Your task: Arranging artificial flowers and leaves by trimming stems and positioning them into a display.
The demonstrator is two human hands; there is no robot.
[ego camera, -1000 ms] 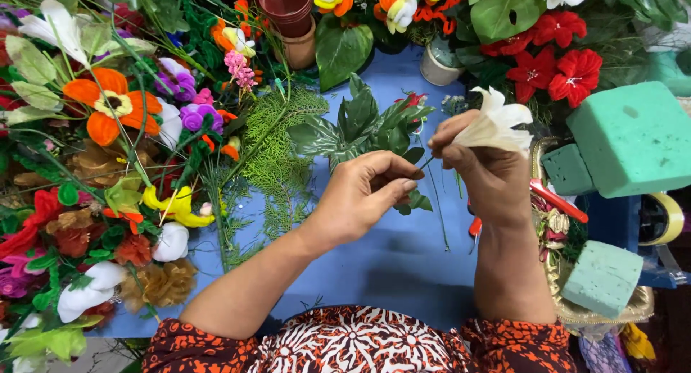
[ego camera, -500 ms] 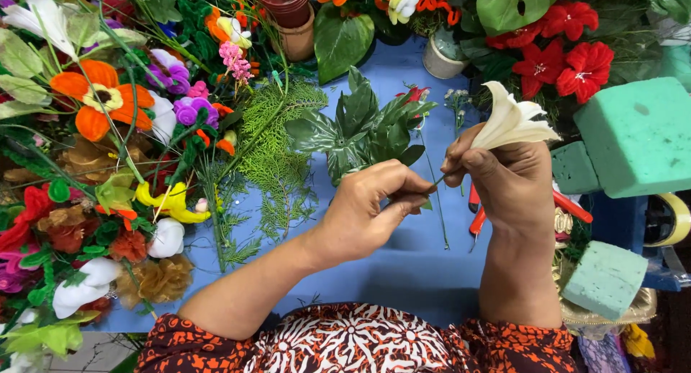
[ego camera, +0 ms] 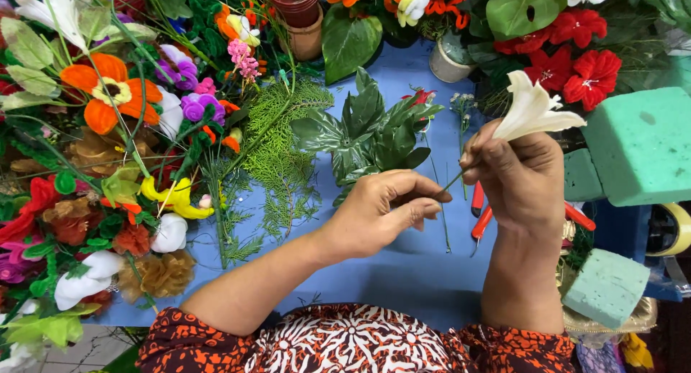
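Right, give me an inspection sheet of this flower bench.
Surface: blue table, bare only in front of the person.
Job's things: white lily with thin green stem.
Clutter: fern sprig, dark leaf cluster, red-handled cutters partly hidden, piled artificial flowers at left.
Grip: right hand holds the lily below the bloom; left hand pinches the stem's lower end.
Cables: nothing seen.
Surroundings: green foam blocks, stacked pots, red flowers, tape roll.
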